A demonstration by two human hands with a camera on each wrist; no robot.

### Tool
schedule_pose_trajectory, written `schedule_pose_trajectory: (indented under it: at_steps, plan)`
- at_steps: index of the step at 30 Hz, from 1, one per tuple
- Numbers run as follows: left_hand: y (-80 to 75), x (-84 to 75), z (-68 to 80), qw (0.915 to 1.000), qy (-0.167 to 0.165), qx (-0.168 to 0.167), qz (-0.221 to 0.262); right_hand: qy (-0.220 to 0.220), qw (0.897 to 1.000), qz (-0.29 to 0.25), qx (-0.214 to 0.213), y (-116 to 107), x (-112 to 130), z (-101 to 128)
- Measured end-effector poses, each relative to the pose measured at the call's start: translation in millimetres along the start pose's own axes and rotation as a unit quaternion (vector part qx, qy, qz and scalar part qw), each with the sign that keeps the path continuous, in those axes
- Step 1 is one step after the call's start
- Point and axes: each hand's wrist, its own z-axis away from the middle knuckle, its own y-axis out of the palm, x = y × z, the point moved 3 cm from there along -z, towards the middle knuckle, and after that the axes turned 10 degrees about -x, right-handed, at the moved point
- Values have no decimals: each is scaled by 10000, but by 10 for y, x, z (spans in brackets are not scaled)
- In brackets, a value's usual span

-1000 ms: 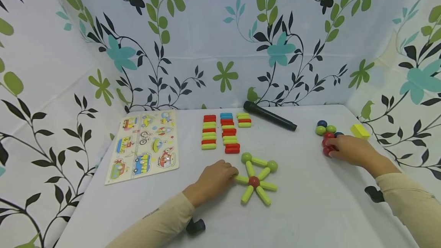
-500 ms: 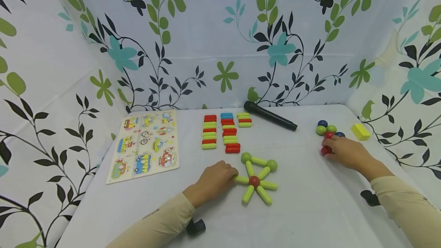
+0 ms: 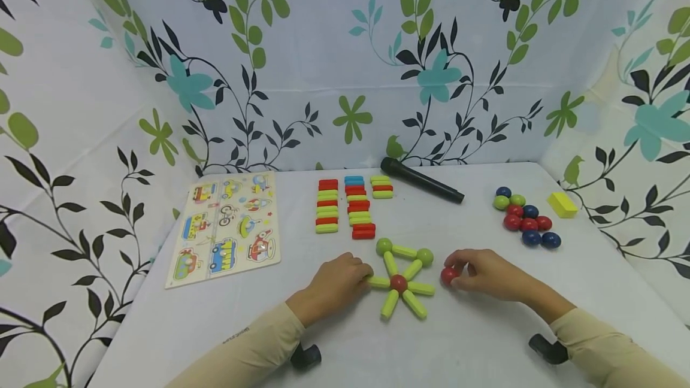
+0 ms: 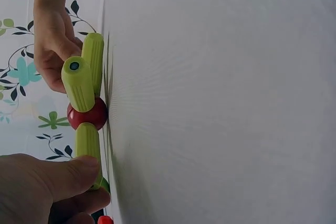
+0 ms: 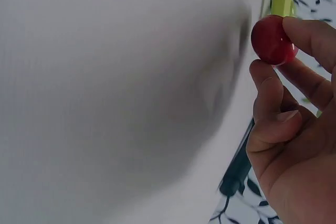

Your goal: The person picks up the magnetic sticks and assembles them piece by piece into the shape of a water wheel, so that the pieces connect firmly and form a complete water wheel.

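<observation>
The left hand (image 4: 42, 187) pinches a green rod (image 4: 88, 142) joined to the red ball (image 4: 87, 115). Two more green rods (image 4: 86, 74) stick out beyond that ball. The right hand (image 4: 52, 40) lies past them on the tabletop (image 4: 220, 98).

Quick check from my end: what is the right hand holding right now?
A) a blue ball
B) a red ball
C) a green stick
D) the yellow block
B: the right hand pinches a red ball in its fingertips, just right of the green stick star that the left hand touches.

Both forearms low — left grip (image 3: 339, 280) curled, right grip (image 3: 482, 273) pinching.
</observation>
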Motion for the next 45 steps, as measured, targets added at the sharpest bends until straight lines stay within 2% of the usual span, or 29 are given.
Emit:
schedule_pose_trajectory:
  at_steps: [7,16,24,36,45]
  plan:
    - [-22,-32,17,10000,29,44,-14,-6,10000,-16,30,165,114,-37]
    - [-16,-35,58,9998,132,-41,-113,156,9998,-54,129,181,175,-30]
    - [-20,-49,78,9998,167,-24,-116,62,9986,-200,496,175,224,60]
    - [-16,-71,89,9999,111,86,-58,-87,9981,-395,473,172,213,84]
    - [-32,-76,94,9999,154,54,-23,61,9994,-112,309,178,181,31]
